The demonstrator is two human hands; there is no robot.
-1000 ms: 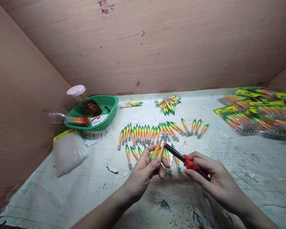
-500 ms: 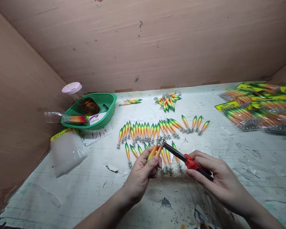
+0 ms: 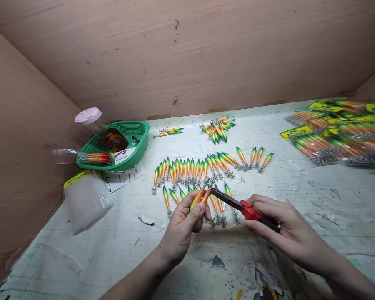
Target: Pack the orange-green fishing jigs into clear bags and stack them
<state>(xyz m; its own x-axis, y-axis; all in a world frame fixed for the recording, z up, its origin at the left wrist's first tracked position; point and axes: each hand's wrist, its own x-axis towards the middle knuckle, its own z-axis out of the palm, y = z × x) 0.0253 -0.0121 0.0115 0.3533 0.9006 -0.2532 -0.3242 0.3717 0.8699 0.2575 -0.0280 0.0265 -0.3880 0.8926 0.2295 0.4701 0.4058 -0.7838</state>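
Between the thumb and fingers of my left hand [image 3: 181, 229] are squid jigs [image 3: 196, 200], orange and green, at least two of them, with their hook crowns pointing up and away. My right hand [image 3: 283, 227] is closed around red-handled pliers [image 3: 251, 211]. The dark jaws reach left to the hook end of a held jig; whether they grip it is too small to tell. Beyond my hands lie uneven rows of loose squid jigs [image 3: 180, 168], several partly hidden behind my left fingers.
At the left are a green basket [image 3: 143, 143] with a pink-lidded bottle [image 3: 89, 116], and clear plastic bags [image 3: 86, 204]. A jig pile [image 3: 218, 129] lies at the back. Packaged jigs [image 3: 315, 148] are heaped at right. Board walls [image 3: 206, 54] enclose the table.
The plier tips have shifted from the hook crown slightly down towards the jig's body. Both hands keep their hold. The whole view has moved slightly.
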